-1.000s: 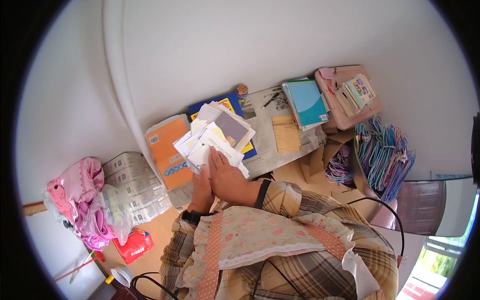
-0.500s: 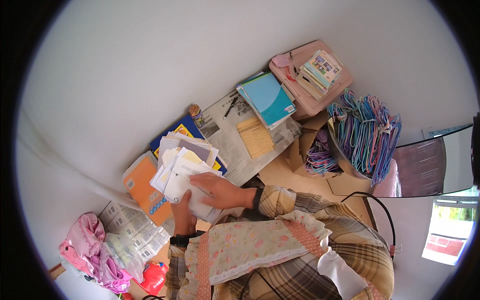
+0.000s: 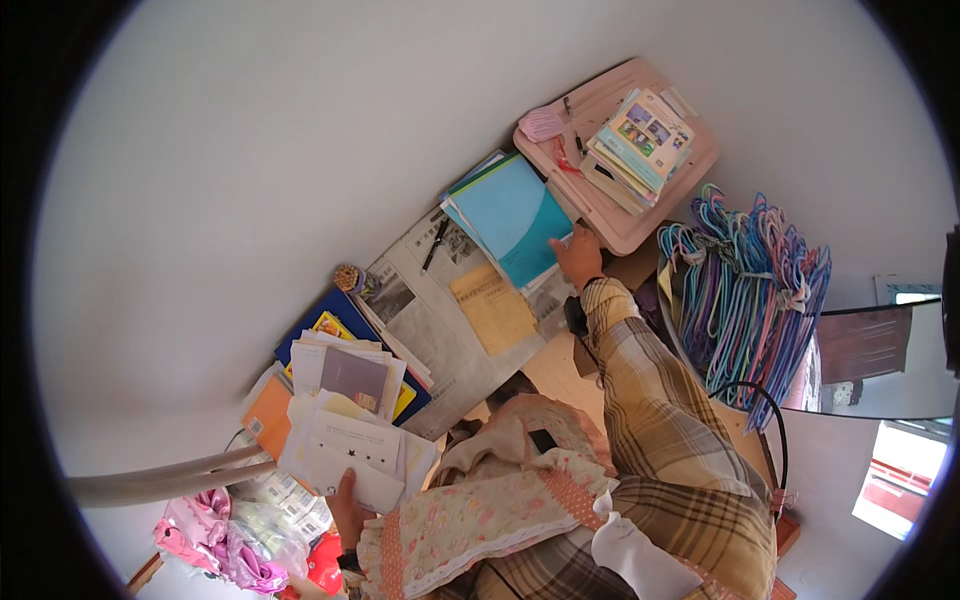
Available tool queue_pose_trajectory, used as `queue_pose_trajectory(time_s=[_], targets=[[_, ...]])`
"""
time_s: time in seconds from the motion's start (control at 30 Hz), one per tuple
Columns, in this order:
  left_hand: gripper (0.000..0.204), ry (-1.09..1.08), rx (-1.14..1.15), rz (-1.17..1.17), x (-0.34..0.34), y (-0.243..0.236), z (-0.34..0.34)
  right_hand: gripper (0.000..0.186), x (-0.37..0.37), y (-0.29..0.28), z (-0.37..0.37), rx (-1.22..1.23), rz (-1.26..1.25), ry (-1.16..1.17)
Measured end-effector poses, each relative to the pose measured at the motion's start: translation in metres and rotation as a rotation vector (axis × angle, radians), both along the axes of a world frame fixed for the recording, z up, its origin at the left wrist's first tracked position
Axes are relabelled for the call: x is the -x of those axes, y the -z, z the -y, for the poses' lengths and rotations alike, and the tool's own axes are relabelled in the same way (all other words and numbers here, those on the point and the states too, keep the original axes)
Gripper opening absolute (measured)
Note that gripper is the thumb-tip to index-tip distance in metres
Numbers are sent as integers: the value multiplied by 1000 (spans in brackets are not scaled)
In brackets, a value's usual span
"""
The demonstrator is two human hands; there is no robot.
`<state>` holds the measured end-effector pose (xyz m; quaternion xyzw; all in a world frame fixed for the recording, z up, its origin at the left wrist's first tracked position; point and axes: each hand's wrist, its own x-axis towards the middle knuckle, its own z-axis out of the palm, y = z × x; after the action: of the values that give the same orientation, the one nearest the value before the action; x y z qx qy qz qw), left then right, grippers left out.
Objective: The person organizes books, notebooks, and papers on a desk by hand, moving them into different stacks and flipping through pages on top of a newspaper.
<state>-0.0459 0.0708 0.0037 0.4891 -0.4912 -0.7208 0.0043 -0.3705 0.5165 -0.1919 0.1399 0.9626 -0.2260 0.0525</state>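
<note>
My left hand (image 3: pixel 347 512) grips the near edge of a stack of loose papers, its thumb resting on a white card (image 3: pixel 355 450) printed with small stars. Cream and white sheets fan out beneath that card. At the right edge of a blue folder (image 3: pixel 510 215), my right hand (image 3: pixel 577 260) has its thumb on the cover and its other fingers bent at the side, partly hidden. The folder lies flat on a pile of papers. A tan paper booklet (image 3: pixel 492 310) sits on newspaper (image 3: pixel 430 340) nearer to me.
A pink lidded box (image 3: pixel 625 235) at the back right bears a stack of small books (image 3: pixel 640 150). Bundled hangers (image 3: pixel 745 290) fill a container on the right. A pen holder (image 3: pixel 352 280), a blue book (image 3: pixel 335 305) and an orange book (image 3: pixel 268 420) stand or lie leftward.
My right hand has left the papers and reached right to the blue folder. The left hand, with the paper stack, is lower now. The whole view has shifted slightly.
</note>
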Motion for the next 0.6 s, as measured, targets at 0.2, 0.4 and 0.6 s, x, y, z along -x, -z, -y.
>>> queue_pose_trajectory(time_s=[0.2, 0.4, 0.6], targets=[[59, -19, -14, 10, 10, -4, -17, 82, 17, 12, 6, -214, 90, 11], [62, -71, -126, -9, 36, -17, -43, 79, 29, 4, 14, -279, 166, 9], [59, -77, -79, 3, 72, -50, -73, 72, 30, -14, 22, -245, 234, 12]])
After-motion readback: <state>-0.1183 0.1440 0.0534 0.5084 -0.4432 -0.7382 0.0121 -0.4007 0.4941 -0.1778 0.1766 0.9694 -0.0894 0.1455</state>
